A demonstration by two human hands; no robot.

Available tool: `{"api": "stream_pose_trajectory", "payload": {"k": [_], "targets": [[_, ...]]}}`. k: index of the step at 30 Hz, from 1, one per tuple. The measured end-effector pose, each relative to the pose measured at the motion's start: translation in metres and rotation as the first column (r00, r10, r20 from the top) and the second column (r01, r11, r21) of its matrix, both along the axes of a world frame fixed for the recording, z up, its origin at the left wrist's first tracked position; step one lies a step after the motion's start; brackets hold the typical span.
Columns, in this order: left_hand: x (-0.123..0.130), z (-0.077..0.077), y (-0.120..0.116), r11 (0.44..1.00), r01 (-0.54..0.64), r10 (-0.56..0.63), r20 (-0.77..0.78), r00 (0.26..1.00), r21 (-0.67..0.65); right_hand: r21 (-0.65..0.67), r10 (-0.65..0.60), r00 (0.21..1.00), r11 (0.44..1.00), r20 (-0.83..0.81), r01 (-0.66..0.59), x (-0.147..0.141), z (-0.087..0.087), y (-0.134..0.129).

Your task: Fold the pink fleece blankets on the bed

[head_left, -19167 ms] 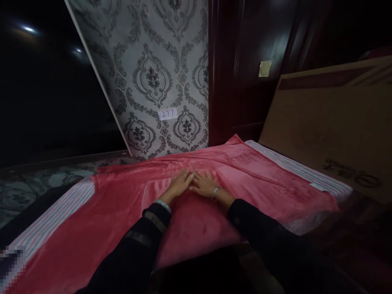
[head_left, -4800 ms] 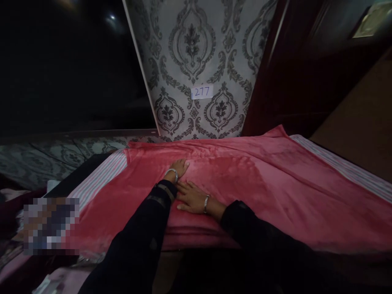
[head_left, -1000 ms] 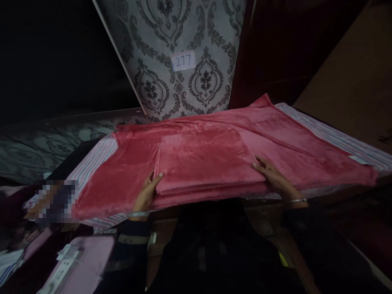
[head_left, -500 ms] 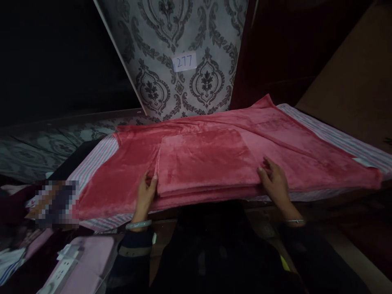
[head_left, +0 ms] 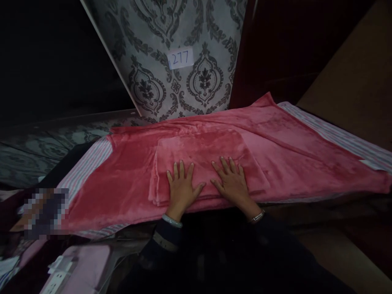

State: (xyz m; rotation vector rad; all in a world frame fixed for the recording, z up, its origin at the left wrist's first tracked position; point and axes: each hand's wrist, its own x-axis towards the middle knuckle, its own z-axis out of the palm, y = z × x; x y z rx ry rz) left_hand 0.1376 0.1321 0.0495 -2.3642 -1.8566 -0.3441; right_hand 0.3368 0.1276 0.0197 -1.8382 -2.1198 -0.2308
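Two hands lie flat, palms down, on a folded pink-red cloth.
The left hand (head_left: 181,190) presses the left part of the folded cloth (head_left: 199,149), and the right hand (head_left: 234,185) presses its right part; the fingers of both hands are spread apart and nothing is gripped between them. The two thumbs point toward each other, with a gap between. The folded cloth has several layers, seen at its left and near edges, and it lies on a wide pink-red blanket (head_left: 290,151), close to its near edge. Under the blanket, a striped cloth (head_left: 333,130) shows at both sides. Each wrist wears a bangle. Behind, a paper label (head_left: 180,58) with "277" is on the patterned wall (head_left: 206,81), to the right of a dark panel (head_left: 49,57).
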Motion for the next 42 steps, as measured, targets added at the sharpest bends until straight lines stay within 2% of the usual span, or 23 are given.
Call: {"api": "stream_pose_trajectory", "payload": {"k": [5,10,13,15,18,20,25,36,40,42], "targets": [[0.0,-0.003,0.0,1.0,-0.017,0.017,-0.012,1.0,0.002,-0.011,-0.021,1.0,1.0,-0.012,0.021,-0.002,-0.001,0.0],[-0.001,0.004,-0.001,1.0,-0.004,0.004,-0.016,1.0,-0.022,-0.019,0.004,1.0,1.0,-0.016,-0.004,-0.002,0.005,0.003],[-0.017,0.013,-0.003,0.998,0.024,-0.025,-0.018,1.0,-0.053,-0.054,0.016,1.0,0.998,-0.013,-0.017,0.016,0.01,0.001],[-0.034,0.015,-0.005,1.0,-0.02,0.02,-0.015,1.0,-0.023,-0.029,-0.026,1.0,0.999,-0.011,0.026,0.035,0.008,-0.003],[-0.058,0.008,-0.004,0.991,-0.13,0.129,0.035,0.991,0.016,0.038,-0.091,0.996,0.995,-0.025,0.091,0.059,-0.004,-0.011],[-0.068,-0.002,-0.003,0.99,-0.139,0.137,0.092,0.986,0.007,0.075,-0.081,0.995,0.994,-0.055,0.085,0.067,-0.015,-0.015],[-0.071,-0.015,-0.001,0.992,-0.122,0.122,0.141,0.982,-0.007,0.137,-0.048,0.993,0.989,-0.111,0.063,0.065,-0.028,-0.017],[-0.071,-0.012,-0.008,0.987,-0.158,0.156,0.172,0.973,-0.001,0.154,-0.052,0.991,0.985,-0.124,0.071,0.069,-0.028,-0.022],[-0.08,-0.015,-0.016,0.988,-0.153,0.147,0.183,0.972,0.018,0.105,-0.117,0.988,0.986,-0.1,0.127,0.071,-0.024,-0.029],[-0.082,-0.012,-0.022,0.985,-0.174,0.17,0.159,0.972,0.011,0.113,-0.144,0.982,0.981,-0.123,0.158,0.064,-0.016,-0.032]]}}
